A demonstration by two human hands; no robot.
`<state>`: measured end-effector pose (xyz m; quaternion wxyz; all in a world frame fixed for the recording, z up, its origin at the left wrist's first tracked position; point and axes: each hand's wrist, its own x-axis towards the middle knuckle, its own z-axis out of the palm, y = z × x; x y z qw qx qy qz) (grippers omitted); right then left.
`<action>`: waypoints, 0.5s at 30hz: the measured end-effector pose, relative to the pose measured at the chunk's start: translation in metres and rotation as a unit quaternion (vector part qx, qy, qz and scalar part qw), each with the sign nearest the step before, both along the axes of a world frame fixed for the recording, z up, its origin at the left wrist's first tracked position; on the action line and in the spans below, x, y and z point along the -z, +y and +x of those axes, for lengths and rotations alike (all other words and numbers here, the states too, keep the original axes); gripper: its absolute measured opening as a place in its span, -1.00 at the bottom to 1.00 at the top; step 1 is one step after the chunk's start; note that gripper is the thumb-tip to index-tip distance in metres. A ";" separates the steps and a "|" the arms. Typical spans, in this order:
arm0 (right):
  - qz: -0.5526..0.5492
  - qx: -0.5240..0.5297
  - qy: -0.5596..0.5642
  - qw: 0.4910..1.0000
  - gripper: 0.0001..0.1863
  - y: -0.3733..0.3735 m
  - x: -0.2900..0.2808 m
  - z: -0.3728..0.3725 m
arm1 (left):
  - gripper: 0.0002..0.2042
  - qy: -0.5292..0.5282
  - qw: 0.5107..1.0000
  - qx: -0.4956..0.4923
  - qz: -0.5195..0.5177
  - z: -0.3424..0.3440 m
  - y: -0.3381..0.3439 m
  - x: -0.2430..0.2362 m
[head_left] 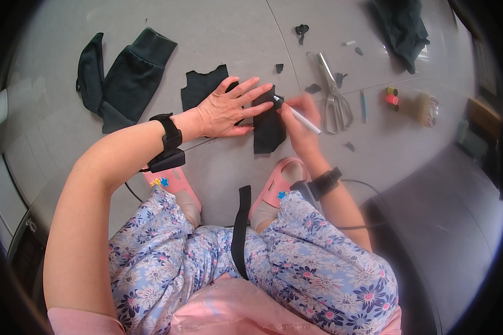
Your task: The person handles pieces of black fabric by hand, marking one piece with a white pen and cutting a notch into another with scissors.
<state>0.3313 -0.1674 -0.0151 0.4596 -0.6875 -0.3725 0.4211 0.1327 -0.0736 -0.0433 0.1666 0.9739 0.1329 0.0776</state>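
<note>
My left hand (224,109) lies spread and palm down across two flat black fabric pieces. The left piece (200,89) has a notched upper edge and is partly covered by my palm. Beneath my fingertips is the narrower right piece (269,135). My right hand (303,127) grips a white pen (305,121), its tip at the upper part of that right piece. A small dark scrap (278,104) appears to lie there, beside the pen tip. Whether the tip touches the cloth I cannot tell.
To the right lie metal scissors (331,95), a thin blue stick-like tool (364,106) and thread spools (392,100). Dark garment parts (133,78) rest at the left, more dark cloth (403,33) at the far right. Several scraps dot the tiled floor; a black strap (241,231) hangs between my knees.
</note>
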 end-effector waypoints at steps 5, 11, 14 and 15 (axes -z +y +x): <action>0.011 0.000 0.006 1.000 -0.86 -0.003 0.003 -0.001 | -0.40 -0.005 1.000 -0.001 0.003 0.000 0.000 -0.001; -0.001 -0.011 0.002 1.000 -0.86 -0.006 0.004 0.001 | -0.45 -0.009 1.000 0.000 0.001 0.002 0.000 0.000; 0.006 -0.003 -0.001 1.000 -0.86 -0.006 0.006 0.000 | -0.45 -0.008 1.000 0.002 0.002 0.001 0.000 -0.001; 0.007 -0.003 -0.004 1.000 -0.86 -0.006 0.006 -0.001 | -0.45 -0.008 1.000 0.002 0.004 0.000 0.000 -0.001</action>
